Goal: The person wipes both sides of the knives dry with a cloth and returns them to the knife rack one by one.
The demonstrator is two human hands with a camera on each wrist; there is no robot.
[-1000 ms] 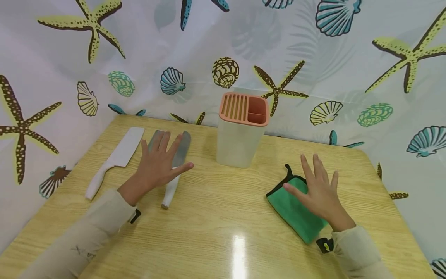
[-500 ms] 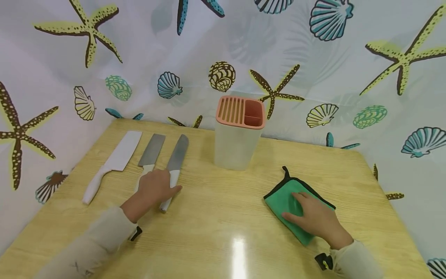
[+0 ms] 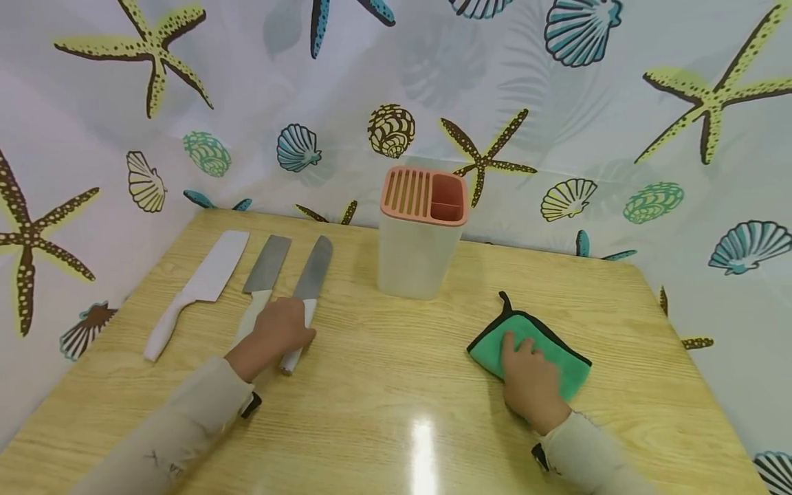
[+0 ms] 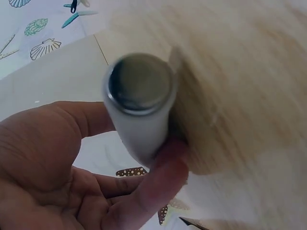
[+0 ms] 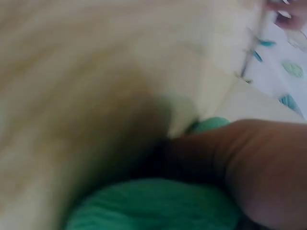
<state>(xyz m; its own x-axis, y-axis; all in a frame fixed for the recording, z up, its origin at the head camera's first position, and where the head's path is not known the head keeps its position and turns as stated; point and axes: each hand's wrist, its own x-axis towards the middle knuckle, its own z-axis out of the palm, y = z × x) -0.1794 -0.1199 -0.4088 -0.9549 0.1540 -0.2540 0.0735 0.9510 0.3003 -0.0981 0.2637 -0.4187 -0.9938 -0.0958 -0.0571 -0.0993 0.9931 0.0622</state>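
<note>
My left hand point(image 3: 278, 331) grips the white handle of the rightmost knife point(image 3: 314, 267), which has a grey blade pointing away from me. In the left wrist view, the thumb and fingers close round its handle point(image 4: 141, 127), whose metal end cap faces the camera. My right hand point(image 3: 531, 381) holds the left side of a folded green cloth point(image 3: 566, 364) with black edging and a hanging loop. Part of the cloth point(image 5: 158, 206) bulges beside the thumb in the right wrist view, which is blurred. Fingertips under the cloth are hidden.
Left of the held knife lie a second grey-bladed knife point(image 3: 269, 265) and a white cleaver point(image 3: 216, 269). A white knife holder point(image 3: 408, 258) with an orange slotted top stands at the table's back. Behind the wooden table point(image 3: 365, 412) hangs a shell-and-starfish curtain point(image 3: 346, 82).
Both hands were spread above the table, then came down. The left hand took hold of the rightmost knife's handle. The right hand shifted left over the cloth and took hold of its side.
</note>
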